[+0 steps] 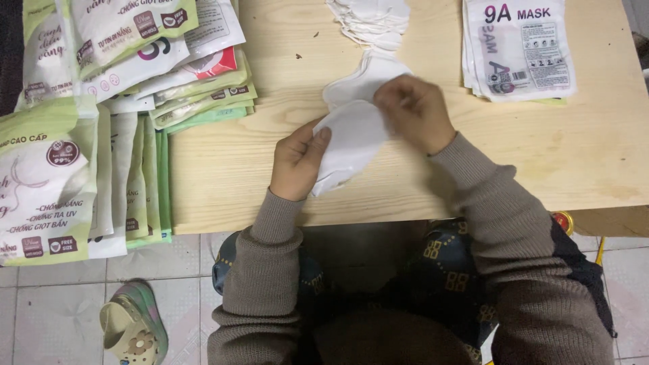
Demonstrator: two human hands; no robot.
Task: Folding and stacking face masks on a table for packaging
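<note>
Two hands are holding one white mask point(351, 138) at the near edge of the wooden table point(223, 162). We are looking down from the head camera. Our left hand point(297, 159) is pinching the mask's near end, thumb on top. Our right hand point(416, 111) is gripping its far end and is nearer the mask pile point(370, 20). The mask's long side is slanting from near-left to far-right. Green packets point(61, 169) are lying left of the table; more white packets point(520, 47) are sitting on its far right corner.

White, flat-folded fabric face mask point(351, 138), curved like a half-moon, lying tilted on pale wood, long axis from one o'clock toward seven o'clock, edges pinched.
</note>
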